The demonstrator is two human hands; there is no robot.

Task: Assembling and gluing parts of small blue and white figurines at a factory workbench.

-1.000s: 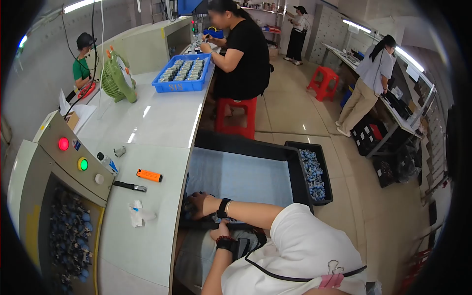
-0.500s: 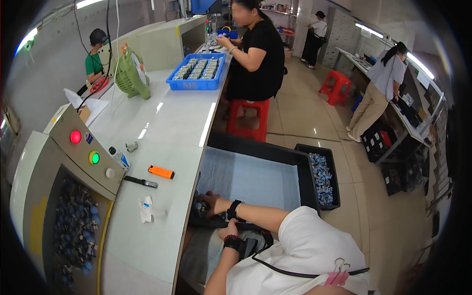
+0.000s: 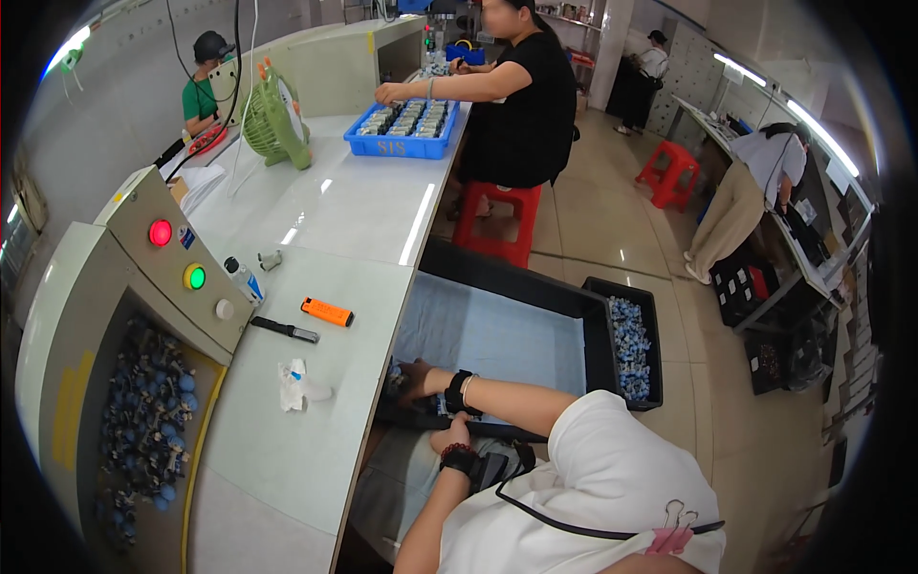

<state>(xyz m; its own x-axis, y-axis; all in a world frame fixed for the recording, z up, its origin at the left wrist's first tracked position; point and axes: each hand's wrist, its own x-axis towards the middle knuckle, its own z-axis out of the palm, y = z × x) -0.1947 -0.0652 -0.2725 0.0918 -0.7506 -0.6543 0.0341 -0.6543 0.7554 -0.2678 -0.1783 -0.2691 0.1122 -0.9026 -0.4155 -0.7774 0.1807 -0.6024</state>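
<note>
My right hand [image 3: 417,376], with a black watch on the wrist, reaches into the near left corner of a large black tray [image 3: 507,280] lined with pale blue sheet. Its fingers rest down among small blue parts [image 3: 395,371] heaped in that corner, so its grip is hidden. My left hand [image 3: 449,436], wearing a red bead bracelet and a black wrist strap, is curled against the tray's near rim, just below my right wrist.
A smaller black bin [image 3: 631,344] of blue parts sits right of the tray. On the white bench lie an orange marker [image 3: 327,312], a black tool [image 3: 285,330] and crumpled tissue [image 3: 298,385]. At left is a machine [image 3: 143,287] with lit buttons; beyond, a blue crate [image 3: 406,129] and a seated person in black [image 3: 521,96].
My hands stay at the tray's near left corner while my view shifts slightly. The seated person in black has stretched an arm out over the blue crate.
</note>
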